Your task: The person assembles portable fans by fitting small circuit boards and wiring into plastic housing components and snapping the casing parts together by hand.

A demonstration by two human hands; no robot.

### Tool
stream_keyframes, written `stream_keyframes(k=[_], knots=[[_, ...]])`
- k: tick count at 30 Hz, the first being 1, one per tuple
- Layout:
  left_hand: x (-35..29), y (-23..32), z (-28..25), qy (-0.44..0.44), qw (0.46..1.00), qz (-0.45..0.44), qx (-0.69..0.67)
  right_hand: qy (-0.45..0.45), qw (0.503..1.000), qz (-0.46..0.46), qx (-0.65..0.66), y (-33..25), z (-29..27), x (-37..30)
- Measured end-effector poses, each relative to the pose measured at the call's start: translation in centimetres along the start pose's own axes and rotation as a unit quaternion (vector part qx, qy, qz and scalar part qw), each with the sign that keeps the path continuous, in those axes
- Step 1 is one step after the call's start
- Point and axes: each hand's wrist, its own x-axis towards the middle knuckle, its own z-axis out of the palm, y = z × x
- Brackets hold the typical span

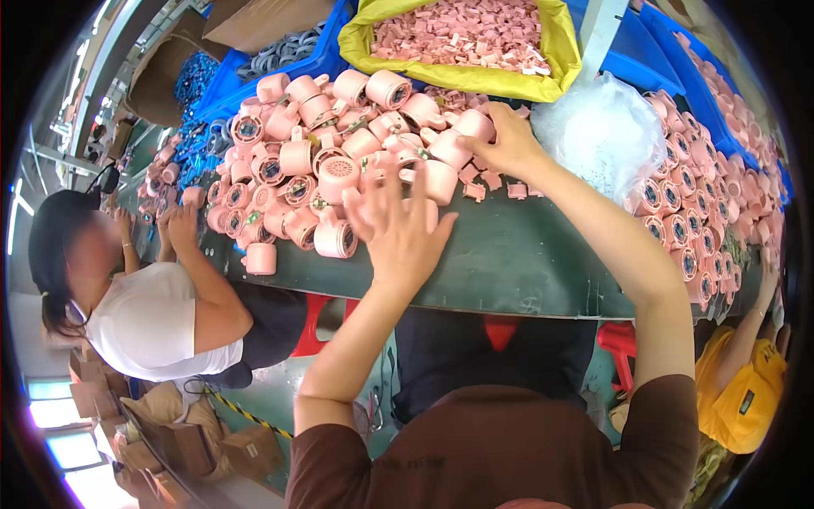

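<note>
A heap of pink round plastic housings (295, 158) with small side loops lies on the dark green table. Several show dark round insides or bits of green circuit board; others have slotted grille ends. My left hand (402, 227) is spread at the near edge of the heap, palm down, slightly blurred, its fingers over a few housings. At the heap's right side, my right hand (511, 146) has thumb and fingers around one pink housing (475, 125). Small loose pink plastic pieces (490, 180) lie just below that hand.
Beyond the heap sits a yellow bag (555, 59) of small pink parts. A clear plastic bag (600, 127) lies right of my right hand, beside stacked housings (683, 204). Blue bins (298, 66) hold grey rings. Co-workers sit left (140, 314) and right (739, 386).
</note>
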Motion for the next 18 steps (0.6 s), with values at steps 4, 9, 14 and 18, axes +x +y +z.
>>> stream_keyframes(k=[4, 9, 14, 18], knots=[[-3.6, -1.0, -0.5, 0.008, 0.977, -0.210, -0.019, 0.010, 1.000, -0.003, 0.025, -1.6, 2.6, -1.5], [-5.9, -2.4, -0.5, 0.009, 0.960, -0.259, -0.106, -0.061, 0.998, 0.020, 0.005, -5.4, 4.3, -2.7], [-6.3, -5.0, 0.1, 0.000, 0.976, -0.201, -0.081, -0.064, 0.995, -0.078, 0.016, -7.3, 5.5, -4.0], [-6.3, -8.0, -0.4, -0.042, 0.980, -0.193, -0.036, 0.067, 0.992, -0.109, 0.018, -9.3, 8.6, -4.6]])
